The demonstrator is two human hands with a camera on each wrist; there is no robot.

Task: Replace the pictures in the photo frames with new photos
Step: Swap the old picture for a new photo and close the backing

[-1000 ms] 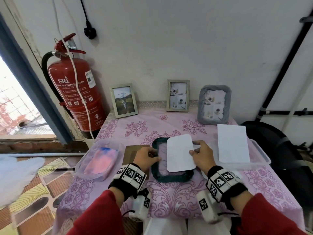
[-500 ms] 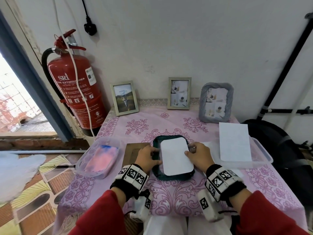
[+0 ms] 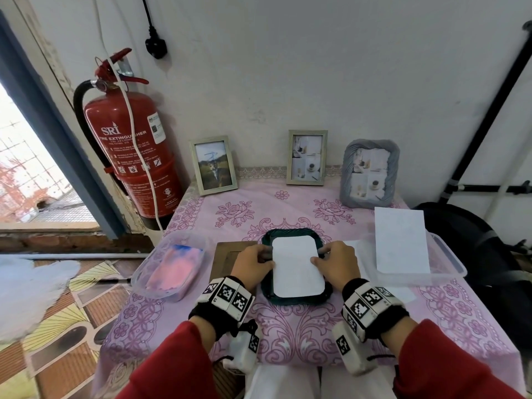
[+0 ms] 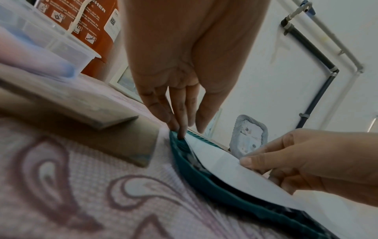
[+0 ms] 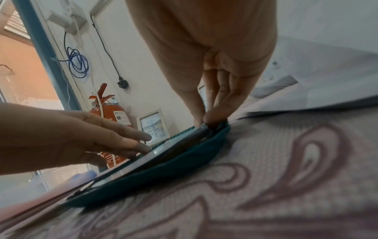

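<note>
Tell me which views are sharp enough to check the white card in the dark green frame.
Head view: sharp, evenly lit white rounded card on the dark green frame, edges bowed by the wide lens. Both wrist views: soft, tablecloth smeared; right wrist darker.

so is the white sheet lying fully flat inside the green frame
No, in the left wrist view the white sheet rises off the green frame on the right hand side.

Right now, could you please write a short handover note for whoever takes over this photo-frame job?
Left hand: fingertips pressing the left edge of the dark green frame, lying face down.
Right hand: grip pinching the right edge of the white rounded photo card.
Done: card laid over the frame's opening, not fully seated.
Left: seat it, close the back, stand the frame; spare white sheet on the clear tub.
</note>
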